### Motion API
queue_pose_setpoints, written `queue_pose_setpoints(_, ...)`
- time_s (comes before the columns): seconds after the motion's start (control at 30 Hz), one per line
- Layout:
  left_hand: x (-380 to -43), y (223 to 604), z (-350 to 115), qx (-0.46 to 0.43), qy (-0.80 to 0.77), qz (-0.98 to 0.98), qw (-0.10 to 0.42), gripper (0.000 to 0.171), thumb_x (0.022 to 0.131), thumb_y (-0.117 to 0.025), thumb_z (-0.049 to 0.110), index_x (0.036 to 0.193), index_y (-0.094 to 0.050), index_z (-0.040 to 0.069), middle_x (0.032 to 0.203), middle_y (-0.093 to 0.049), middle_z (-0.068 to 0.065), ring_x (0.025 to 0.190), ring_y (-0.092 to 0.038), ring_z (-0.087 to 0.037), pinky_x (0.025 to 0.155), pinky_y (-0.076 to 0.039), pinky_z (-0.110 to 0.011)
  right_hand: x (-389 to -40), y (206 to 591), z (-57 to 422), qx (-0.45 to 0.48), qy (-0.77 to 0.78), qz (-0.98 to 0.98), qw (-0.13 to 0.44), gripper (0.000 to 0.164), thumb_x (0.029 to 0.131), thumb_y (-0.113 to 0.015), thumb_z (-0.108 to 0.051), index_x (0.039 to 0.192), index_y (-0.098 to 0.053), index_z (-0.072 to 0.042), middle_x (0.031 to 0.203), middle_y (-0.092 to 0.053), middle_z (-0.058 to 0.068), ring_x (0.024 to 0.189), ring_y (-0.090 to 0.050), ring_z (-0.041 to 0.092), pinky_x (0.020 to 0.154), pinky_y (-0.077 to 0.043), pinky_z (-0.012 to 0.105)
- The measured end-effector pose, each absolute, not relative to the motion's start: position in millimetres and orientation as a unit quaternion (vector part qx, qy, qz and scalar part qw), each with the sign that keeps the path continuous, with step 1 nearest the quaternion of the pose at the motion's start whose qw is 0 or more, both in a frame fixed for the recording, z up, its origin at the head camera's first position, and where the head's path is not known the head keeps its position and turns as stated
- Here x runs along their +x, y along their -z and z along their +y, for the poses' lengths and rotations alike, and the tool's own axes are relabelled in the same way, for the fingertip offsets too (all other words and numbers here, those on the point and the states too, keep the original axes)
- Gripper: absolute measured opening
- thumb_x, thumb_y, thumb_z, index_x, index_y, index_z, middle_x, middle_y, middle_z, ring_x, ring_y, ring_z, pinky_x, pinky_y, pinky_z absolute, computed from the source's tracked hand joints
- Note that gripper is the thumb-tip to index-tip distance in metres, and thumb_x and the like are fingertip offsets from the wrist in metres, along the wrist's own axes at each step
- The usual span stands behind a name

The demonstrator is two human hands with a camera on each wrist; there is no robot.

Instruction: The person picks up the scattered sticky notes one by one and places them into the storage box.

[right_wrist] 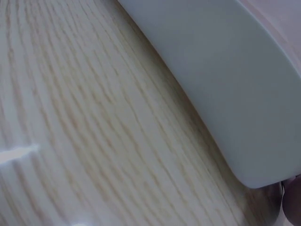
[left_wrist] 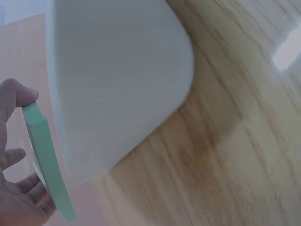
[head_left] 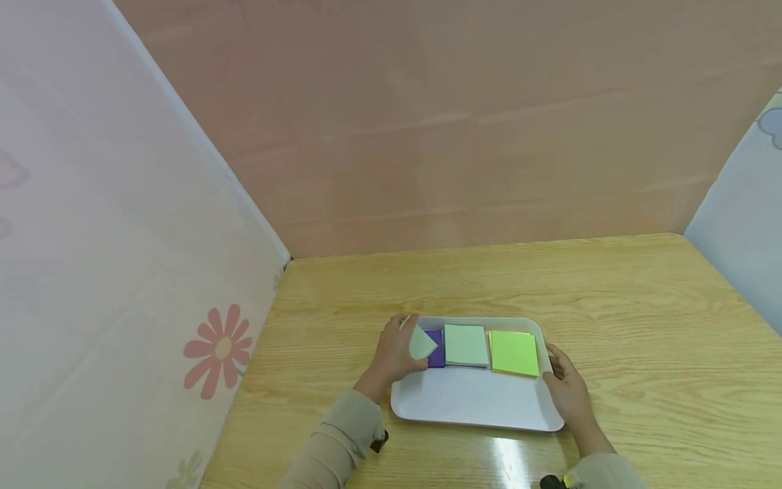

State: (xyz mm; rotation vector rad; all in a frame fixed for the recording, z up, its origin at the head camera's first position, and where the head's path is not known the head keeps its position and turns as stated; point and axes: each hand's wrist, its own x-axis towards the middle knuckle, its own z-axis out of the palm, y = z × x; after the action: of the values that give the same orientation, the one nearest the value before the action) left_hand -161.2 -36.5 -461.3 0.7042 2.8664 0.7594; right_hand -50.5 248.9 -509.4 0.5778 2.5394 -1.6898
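Note:
A white tray lies on the table, with sticky note pads in a row along its far side. My left hand pinches a pale green sticky note pad between thumb and fingers, tilted above a purple pad at the tray's left end. In the left wrist view, the thick edge of the held pad shows beside the tray wall. My right hand grips the tray's right rim, thumb at the inner side; its fingers are partly hidden. The right wrist view shows mostly the tray's outer wall.
Another pale green pad sits mid-row, and a yellow-green pad lies at the right. The wooden table extends around the tray. A brown backdrop rises behind it, with a flowered white panel on the left.

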Motion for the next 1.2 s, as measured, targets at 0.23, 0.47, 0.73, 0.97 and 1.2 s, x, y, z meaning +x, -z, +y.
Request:
queue_pose_setpoints(0.23,-165.7,466.3,-38.3,0.25,-0.224,0.94,0.06,0.085,0.066,-0.077,0.025,0.14,-0.036,0.013,0.135,-0.039,-0.014,0.116,-0.043,-0.029,0.093,-0.041,-0.043,-49.6,509.8,248.7,0.184,0.537,0.823,0.012,0.055,0.092,-0.031,-0.005,0.145,-0.017,-0.003,0.13,-0.037,0.025,0.115,-0.038,0.034,0.085,-0.039,0.038)
queue_pose_setpoints(0.47,-166.9,461.5,-36.6,0.279,-0.181,0.94,0.083,0.086,0.068,-0.078,0.027,0.141,-0.034,0.014,0.139,-0.036,-0.013,0.124,-0.04,-0.031,0.1,-0.037,-0.044,-50.0,509.5,249.2,0.183,0.552,0.814,0.015,0.057,0.09,-0.03,-0.004,0.145,-0.014,-0.003,0.131,-0.034,0.026,0.117,-0.036,0.037,0.09,-0.036,0.044)
queue_pose_setpoints(0.73,-171.9,464.9,-34.0,0.347,-0.159,0.922,0.062,0.083,0.066,-0.079,0.027,0.138,-0.038,0.017,0.136,-0.04,-0.014,0.121,-0.043,-0.031,0.098,-0.038,-0.045,-50.3,510.4,250.1,0.184,0.544,0.819,0.019,0.056,0.091,-0.031,-0.005,0.146,-0.015,-0.004,0.131,-0.036,0.025,0.115,-0.038,0.033,0.08,-0.037,0.024)
queue_pose_setpoints(0.97,-176.6,466.5,-28.8,0.366,-0.148,0.916,0.064,0.084,0.066,-0.079,0.03,0.139,-0.039,0.019,0.136,-0.041,-0.012,0.121,-0.043,-0.028,0.097,-0.04,-0.041,-50.5,507.8,248.8,0.183,0.544,0.819,0.014,0.056,0.092,-0.032,-0.006,0.145,-0.016,-0.003,0.13,-0.037,0.025,0.114,-0.038,0.033,0.079,-0.038,0.025)
queue_pose_setpoints(1.2,-178.6,468.0,-26.7,0.382,-0.123,0.912,0.081,0.081,0.068,-0.078,0.03,0.138,-0.041,0.016,0.138,-0.038,-0.01,0.12,-0.042,-0.022,0.097,-0.04,-0.033,-49.7,507.6,247.7,0.19,0.537,0.822,0.006,0.054,0.091,-0.034,-0.005,0.144,-0.021,-0.004,0.128,-0.042,0.023,0.103,-0.042,0.018,0.075,-0.039,0.017)
